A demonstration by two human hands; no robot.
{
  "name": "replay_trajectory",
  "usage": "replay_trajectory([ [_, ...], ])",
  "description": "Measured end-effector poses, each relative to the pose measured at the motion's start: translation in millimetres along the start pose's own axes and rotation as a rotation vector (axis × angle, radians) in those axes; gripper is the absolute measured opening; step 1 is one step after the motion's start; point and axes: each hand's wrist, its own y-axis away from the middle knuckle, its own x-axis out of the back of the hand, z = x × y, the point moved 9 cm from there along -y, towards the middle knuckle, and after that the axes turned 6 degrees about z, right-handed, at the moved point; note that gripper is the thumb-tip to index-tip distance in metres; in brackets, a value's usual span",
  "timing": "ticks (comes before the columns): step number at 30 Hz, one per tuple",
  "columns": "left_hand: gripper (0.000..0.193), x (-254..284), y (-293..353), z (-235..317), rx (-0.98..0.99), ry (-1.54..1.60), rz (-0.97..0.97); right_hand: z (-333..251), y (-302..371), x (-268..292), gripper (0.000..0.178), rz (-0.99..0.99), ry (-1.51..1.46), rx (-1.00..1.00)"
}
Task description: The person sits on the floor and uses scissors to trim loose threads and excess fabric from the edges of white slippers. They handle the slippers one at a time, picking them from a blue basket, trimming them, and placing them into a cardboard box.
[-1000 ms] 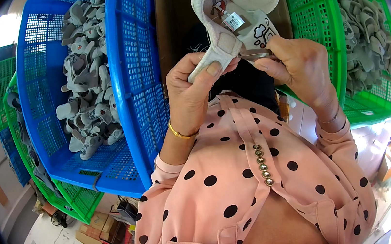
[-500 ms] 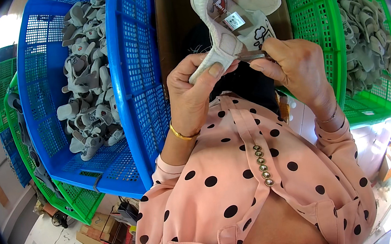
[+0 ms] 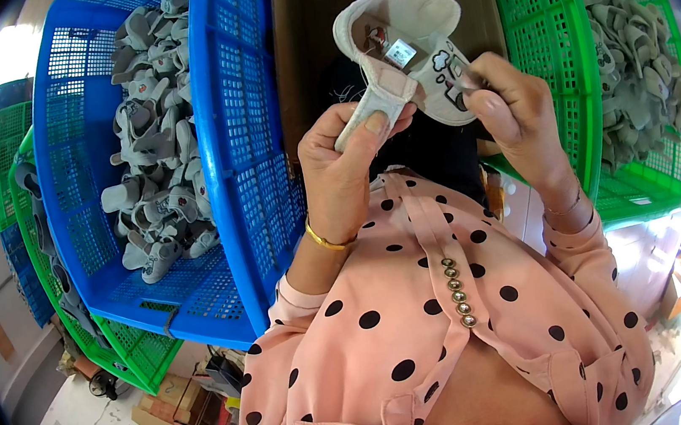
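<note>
An off-white fabric child's shoe [image 3: 437, 97] hangs in front of me, its padded rim curving upward. It has black line embroidery on one side, plus a white label and a small printed figure inside. My left hand [image 3: 343, 148] pinches its strap [image 3: 362, 115] between thumb and fingers. My right hand [image 3: 514, 102] is closed at the embroidered side, around small metal snips [image 3: 468, 83]. Only a sliver of the snips shows, the rest being hidden by the fingers. Whether the right fingers touch the fabric is hard to tell.
A blue plastic crate [image 3: 217, 143] stands at my left, holding many similar grey shoes [image 3: 155, 125]. Green crates [image 3: 541, 43] stand at my right, with more grey shoes [image 3: 631, 49]. Between them is a brown cardboard box [image 3: 304, 21]. Another green crate [image 3: 132, 348] stands beyond the blue one.
The shoe has moved lower and turned, showing more of its embroidered side. My right hand has shifted right, away from the strap. The snips' blades, visible at the strap before, are mostly hidden.
</note>
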Motion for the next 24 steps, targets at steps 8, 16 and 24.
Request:
replay_trajectory([
  [8,0.016,8,7,-2,-0.061,-0.181,0.007,-41,10,-32,0.037,0.06,0.31,0.486],
  [16,0.02,12,6,2,-0.002,-0.171,0.045,-10,8,-22,0.047,0.026,0.312,0.24],
  [24,0.022,-9,28,19,-0.073,-0.543,-0.083,-18,19,-33,0.042,0.016,0.295,0.489],
])
